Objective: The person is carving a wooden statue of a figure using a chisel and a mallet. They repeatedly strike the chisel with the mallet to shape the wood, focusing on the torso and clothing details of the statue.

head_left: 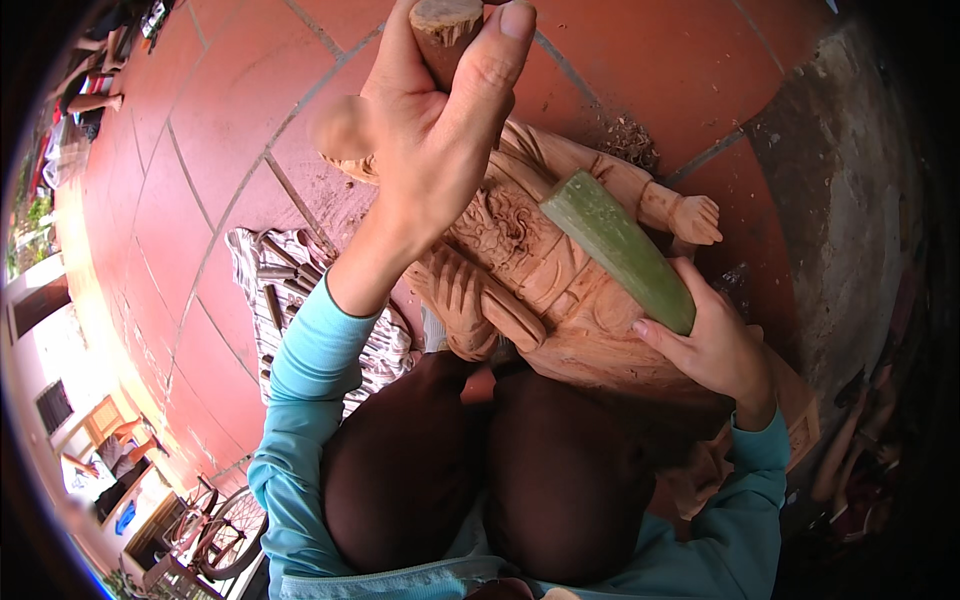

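Observation:
A carved figure of pale wood (570,290) lies across in front of my knees, with a bearded relief and carved hands on it. My left hand (430,150) is raised over the figure's upper left part, closed round a thick wooden handle (447,22). Only the handle's round, rough end shows; whatever is below my fist is hidden. At the figure's right side my right hand (715,345) grips the lower end of a thick green club-like mallet (620,245). The mallet slants up and left over the carving, its blunt end apart from my left hand.
Several chisels (280,272) lie on a striped cloth (375,370) to my left, on red floor tiles (240,110). Wood shavings (630,143) are heaped beyond the figure. A grey concrete strip (850,200) runs along the right. A bicycle (228,535) and people are far left.

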Tool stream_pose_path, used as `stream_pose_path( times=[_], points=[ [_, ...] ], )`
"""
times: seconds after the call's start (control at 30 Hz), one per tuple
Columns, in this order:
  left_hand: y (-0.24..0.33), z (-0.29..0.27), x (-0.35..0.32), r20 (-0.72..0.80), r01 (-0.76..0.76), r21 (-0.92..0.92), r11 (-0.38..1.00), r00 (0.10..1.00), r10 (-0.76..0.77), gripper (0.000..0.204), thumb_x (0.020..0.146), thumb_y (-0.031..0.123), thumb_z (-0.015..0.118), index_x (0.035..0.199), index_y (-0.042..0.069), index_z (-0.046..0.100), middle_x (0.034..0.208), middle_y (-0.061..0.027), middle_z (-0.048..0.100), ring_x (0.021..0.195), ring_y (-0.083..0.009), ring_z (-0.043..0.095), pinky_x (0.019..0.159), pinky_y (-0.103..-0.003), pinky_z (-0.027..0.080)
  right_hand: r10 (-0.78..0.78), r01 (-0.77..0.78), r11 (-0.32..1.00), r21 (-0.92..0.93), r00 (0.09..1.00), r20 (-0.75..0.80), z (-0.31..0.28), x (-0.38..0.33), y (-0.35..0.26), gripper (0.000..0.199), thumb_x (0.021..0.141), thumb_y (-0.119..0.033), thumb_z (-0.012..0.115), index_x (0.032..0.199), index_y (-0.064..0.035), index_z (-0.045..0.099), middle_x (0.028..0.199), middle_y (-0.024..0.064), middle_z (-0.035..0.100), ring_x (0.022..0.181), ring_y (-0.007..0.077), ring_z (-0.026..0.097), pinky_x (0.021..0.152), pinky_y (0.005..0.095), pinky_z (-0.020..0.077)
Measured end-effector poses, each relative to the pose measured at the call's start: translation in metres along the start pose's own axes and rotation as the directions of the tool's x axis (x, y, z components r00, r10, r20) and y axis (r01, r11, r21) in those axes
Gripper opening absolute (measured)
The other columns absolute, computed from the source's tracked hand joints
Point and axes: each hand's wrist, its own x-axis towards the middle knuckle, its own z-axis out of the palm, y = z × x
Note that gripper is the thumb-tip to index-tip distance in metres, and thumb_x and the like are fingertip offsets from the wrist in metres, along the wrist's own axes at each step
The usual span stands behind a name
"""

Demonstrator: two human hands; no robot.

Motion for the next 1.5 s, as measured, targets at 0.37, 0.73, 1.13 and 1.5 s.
stream_pose_path(
  times=[0.37,0.73,1.13,1.5],
  points=[
    [-0.002,-0.001,0.002,0.017,-0.027,-0.025,0.999,0.999,0.027,0.019,0.097,0.009,0.052,0.114,-0.001,0.051,0.062,0.0033,0.047,0.044,-0.0028,0.036,0.039,-0.019,0.028,0.015,-0.015,1.0,-0.013,1.0,0.001,-0.001,0.0,0.0,0.04,0.086,-0.012,0.067,0.119,-0.0004,0.048,0.09,0.0124,0.065,0.086,0.0187,0.064,0.079,0.0332,0.0483],
    [-0.011,-0.007,-0.016,-0.073,-0.199,0.07,0.977,0.976,0.204,0.033,0.097,0.012,0.045,0.123,-0.009,0.046,0.057,0.0022,0.041,0.044,-0.003,0.032,0.04,-0.02,0.025,-0.098,0.097,0.995,-0.007,0.992,-0.083,0.001,-0.005,-0.007,0.048,0.083,-0.018,0.068,0.123,-0.0028,0.047,0.096,0.0195,0.063,0.091,0.0344,0.061,0.077,0.0405,0.0486],
    [-0.024,-0.011,-0.026,-0.142,-0.17,0.042,0.985,0.974,0.174,0.023,0.089,0.003,0.061,0.111,-0.002,0.057,0.09,-0.0014,0.056,0.074,-0.0052,0.048,0.067,-0.02,0.041,-0.791,0.227,0.411,-0.883,0.57,-0.222,-0.079,0.028,-0.129,0.057,0.079,-0.001,0.068,0.132,-0.0037,0.047,0.107,0.0168,0.063,0.095,0.0272,0.065,0.079,0.0331,0.0532],
    [-0.024,-0.013,-0.028,-0.113,-0.135,-0.039,0.99,0.985,0.13,0.021,0.09,0.003,0.06,0.11,0.0,0.052,0.093,-0.003,0.059,0.075,-0.005,0.054,0.066,-0.019,0.044,-0.771,0.364,0.49,-0.792,0.604,-0.2,-0.08,0.038,-0.115,0.066,0.072,-0.005,0.072,0.134,-0.0071,0.048,0.084,0.0123,0.061,0.068,0.0254,0.063,0.061,0.0331,0.0506]
  ],
)
